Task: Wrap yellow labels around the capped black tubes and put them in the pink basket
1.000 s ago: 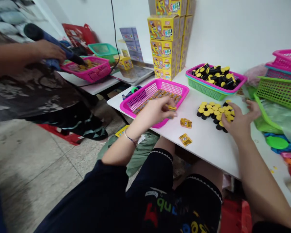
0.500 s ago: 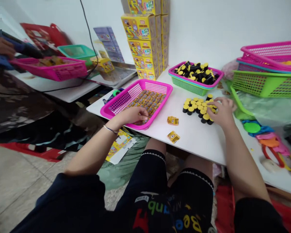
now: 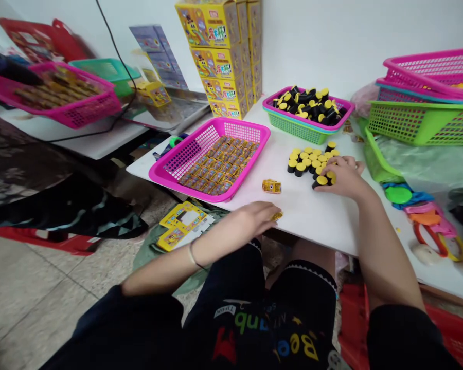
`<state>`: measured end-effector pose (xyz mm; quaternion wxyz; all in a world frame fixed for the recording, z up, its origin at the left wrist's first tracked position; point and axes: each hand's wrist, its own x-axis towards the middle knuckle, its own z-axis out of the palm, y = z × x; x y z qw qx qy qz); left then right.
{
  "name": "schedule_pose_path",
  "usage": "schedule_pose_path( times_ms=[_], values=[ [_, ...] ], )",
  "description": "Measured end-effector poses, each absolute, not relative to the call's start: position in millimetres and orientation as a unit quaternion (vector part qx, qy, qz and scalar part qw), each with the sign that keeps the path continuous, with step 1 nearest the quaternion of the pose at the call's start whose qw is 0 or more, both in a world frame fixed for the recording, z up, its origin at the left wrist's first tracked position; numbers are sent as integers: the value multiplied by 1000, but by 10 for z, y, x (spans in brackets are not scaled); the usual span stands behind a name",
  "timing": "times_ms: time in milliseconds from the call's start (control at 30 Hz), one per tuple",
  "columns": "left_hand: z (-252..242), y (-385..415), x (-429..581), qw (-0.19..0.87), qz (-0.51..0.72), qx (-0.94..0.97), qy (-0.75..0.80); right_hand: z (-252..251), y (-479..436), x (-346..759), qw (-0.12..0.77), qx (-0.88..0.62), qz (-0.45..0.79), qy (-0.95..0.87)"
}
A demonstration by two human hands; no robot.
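My left hand [image 3: 256, 218] is at the table's front edge, its fingers closed on a small yellow printed piece [image 3: 277, 216] that is mostly covered by the fingertips. Just beyond it lies another small yellow printed sleeve [image 3: 271, 186]. On the right, my right hand [image 3: 345, 177] pinches a black cylinder with a yellow cap [image 3: 321, 181], slightly tilted, at the near end of a cluster of upright yellow-capped black cylinders [image 3: 305, 155]. To the left, a pink basket [image 3: 162, 177] holds rows of small yellow wrapped pieces [image 3: 221, 164].
A pink basket of loose yellow-capped cylinders [image 3: 312, 105] stands at the back. Stacked yellow boxes [image 3: 216, 61] rise by the wall. Green and pink baskets [image 3: 420, 123] and coloured tape rolls [image 3: 432, 239] occupy the right. A black cable [image 3: 118, 56] hangs at the left.
My left hand has left the pink basket and moved right, closing on the nearer yellow printed piece. My right hand has shifted slightly nearer, and one capped cylinder is now tilted in its fingers.
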<state>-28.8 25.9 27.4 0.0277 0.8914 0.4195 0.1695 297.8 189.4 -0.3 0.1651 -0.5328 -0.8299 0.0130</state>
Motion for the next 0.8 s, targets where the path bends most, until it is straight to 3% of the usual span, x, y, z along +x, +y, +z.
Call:
schedule_pose_path(
  times_ms=[100,267,433,633,800],
  values=[
    [-176,149,-102,-53,82,905,415,58,1835,2910,231,-517,52,-823],
    [-405,37,-178,-107,132,917,360,97,1788,2827,301,-504,59,-808],
    [-339,256,-188,-16,161,902,401,83,1804,2791,363,-482,102,-791],
    [-156,678,-75,228,170,836,470,129,1793,2794,402,-467,160,-771],
    [179,1108,136,261,322,792,448,72,1827,2740,464,-456,237,-722]
  ],
)
